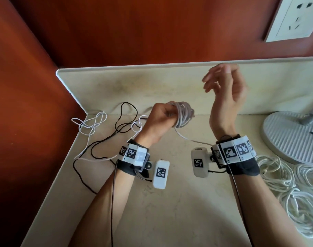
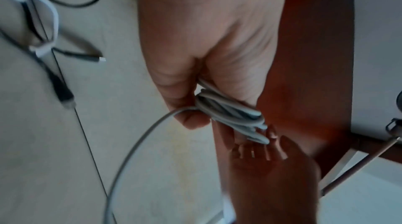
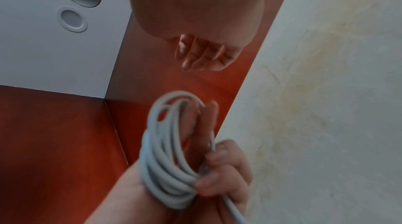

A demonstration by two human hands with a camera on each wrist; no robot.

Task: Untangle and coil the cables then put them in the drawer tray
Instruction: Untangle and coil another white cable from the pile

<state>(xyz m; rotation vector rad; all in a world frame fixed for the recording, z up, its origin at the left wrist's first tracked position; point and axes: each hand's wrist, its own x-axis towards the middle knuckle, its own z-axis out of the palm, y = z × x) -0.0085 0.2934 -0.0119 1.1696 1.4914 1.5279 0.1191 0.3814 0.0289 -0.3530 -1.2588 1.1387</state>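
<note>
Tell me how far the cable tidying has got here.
Done: white coiled cables lie on the counter's right side. In hand: the left hand grips a grey coil with a tail trailing; the right hand is raised, empty. Left: the tangled black and white cables; no drawer tray visible.

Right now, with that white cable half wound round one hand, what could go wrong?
The coil is gripped only by the left hand; the right hand is open and off it, so loops might slip loose. Its loose tail trails past the wrist gear and could snag. The black cable still crosses white ones.
</note>
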